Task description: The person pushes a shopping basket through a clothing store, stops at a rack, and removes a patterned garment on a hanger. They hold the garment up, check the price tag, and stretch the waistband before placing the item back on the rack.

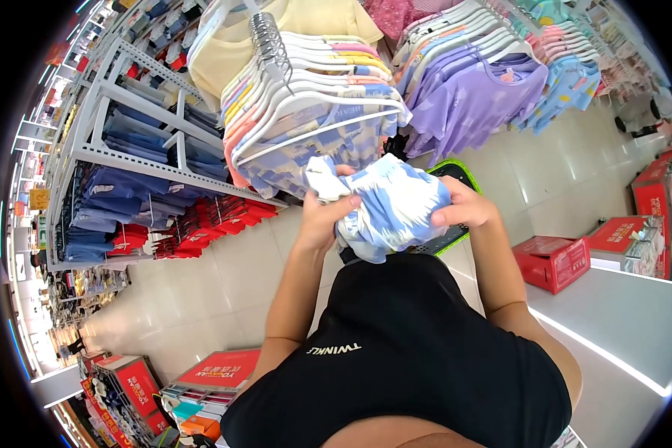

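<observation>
A bunched blue and white patterned garment is held up in front of my body between both hands. My left hand grips its left side, the thumb lying on top of the cloth. At the garment's right edge my right hand pinches the fabric between thumb and fingers. Just beyond hangs a row of shirts on white hangers, the front one a blue and beige patterned shirt. Below and behind the garment, partly hidden, is a black basket with a green rim.
Purple shirts hang at the upper right. A white metal rack with folded jeans and red clothes stands on the left. An open red box sits at the right, near a grey counter. Red boxes lie at the lower left.
</observation>
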Available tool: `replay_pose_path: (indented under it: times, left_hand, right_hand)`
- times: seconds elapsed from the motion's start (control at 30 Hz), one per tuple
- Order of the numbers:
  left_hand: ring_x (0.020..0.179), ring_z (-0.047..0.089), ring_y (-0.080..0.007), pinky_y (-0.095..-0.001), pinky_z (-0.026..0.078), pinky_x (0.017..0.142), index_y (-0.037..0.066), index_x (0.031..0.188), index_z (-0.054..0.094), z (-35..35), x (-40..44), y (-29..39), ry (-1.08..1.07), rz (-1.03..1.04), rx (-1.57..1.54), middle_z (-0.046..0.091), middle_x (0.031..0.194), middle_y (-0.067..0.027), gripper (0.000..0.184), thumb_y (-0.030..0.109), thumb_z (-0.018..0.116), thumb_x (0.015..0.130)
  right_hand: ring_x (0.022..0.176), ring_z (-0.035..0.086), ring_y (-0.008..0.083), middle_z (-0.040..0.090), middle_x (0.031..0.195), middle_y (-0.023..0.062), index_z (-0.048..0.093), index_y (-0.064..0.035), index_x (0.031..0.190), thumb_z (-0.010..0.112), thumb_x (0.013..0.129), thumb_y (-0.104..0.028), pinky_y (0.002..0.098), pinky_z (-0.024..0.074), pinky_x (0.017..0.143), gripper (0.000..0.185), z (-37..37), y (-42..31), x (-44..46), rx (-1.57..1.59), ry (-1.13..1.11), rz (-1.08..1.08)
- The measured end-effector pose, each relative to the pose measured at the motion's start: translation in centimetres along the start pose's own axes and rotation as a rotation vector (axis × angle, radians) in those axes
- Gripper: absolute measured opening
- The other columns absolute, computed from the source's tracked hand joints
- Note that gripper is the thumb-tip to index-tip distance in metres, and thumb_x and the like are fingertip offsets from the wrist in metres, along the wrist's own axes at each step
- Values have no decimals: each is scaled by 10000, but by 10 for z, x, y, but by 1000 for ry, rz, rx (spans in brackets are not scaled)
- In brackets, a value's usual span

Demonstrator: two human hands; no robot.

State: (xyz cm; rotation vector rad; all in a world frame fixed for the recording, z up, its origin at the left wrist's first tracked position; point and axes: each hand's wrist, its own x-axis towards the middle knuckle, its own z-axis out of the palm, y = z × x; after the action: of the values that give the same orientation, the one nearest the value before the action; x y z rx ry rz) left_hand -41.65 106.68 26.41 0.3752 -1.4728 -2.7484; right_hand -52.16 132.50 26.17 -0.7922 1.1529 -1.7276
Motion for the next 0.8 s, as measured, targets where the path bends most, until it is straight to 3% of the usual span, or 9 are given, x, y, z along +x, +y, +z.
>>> replay_pose_path:
  times: [0.1,0.27,0.33,0.4,0.47,0.53,0.6,0.63,0.8]
  left_hand:
    - [910,627,-134,-303,511,829,31,1090,588,9,6,4,-55,149,118,634,1003,-35,402,-59,762,740]
    - [907,621,-166,-307,500,828,16,1030,606,23,15,12,-361,188,294,641,986,-79,353,-74,756,723]
    - [908,616,-172,-315,492,829,12,988,610,28,22,14,-661,115,278,650,965,-95,312,-48,763,722]
    - [903,612,-178,-325,485,821,10,956,611,34,26,14,-697,68,270,655,949,-107,281,-31,752,716]
    - [898,612,-182,-332,483,820,9,946,606,39,32,14,-755,57,306,649,943,-102,273,-32,731,707]
    - [899,607,-182,-332,481,821,9,951,599,40,35,15,-741,62,336,639,936,-95,276,-43,699,699]
    - [908,601,-176,-328,478,817,14,957,587,37,40,17,-586,99,389,628,935,-84,279,-42,681,700]
    - [910,588,-166,-315,470,816,21,973,573,35,41,19,-555,142,422,617,952,-75,286,-44,655,707]
    - [880,545,-139,-290,444,799,29,988,552,22,43,36,-399,195,419,581,949,-51,293,-33,638,714]
  right_hand:
    - [1037,596,123,669,1146,70,613,54,1265,746,876,-454,281,476,924,654,-30,48,-21,42,223,215]
    - [1252,533,183,556,1373,116,418,33,1459,679,937,-435,321,437,1046,748,-10,52,-16,254,349,94]
    - [1349,464,212,500,1442,149,327,3,1518,674,944,-399,345,406,1099,782,-11,56,-11,558,340,-164]
    - [1311,518,226,493,1457,164,286,-40,1548,688,935,-362,364,425,1093,800,-20,61,-15,596,412,-181]
    - [1233,586,219,474,1478,164,256,-71,1565,702,924,-308,379,448,1074,816,-21,47,-19,572,301,-163]
    - [1208,598,266,531,1392,211,318,-48,1539,751,873,-285,387,491,1019,828,-24,32,-31,569,291,-158]
    - [1070,625,204,654,1153,133,498,-40,1436,796,810,-222,333,488,943,717,-37,18,-45,42,184,-7]
    - [961,604,154,658,952,56,642,-16,1277,821,743,-157,294,461,887,581,-32,7,-47,-131,286,-19]
    - [904,566,160,594,937,28,690,-35,1168,774,762,-74,315,454,835,416,-28,-40,-66,-624,351,35]
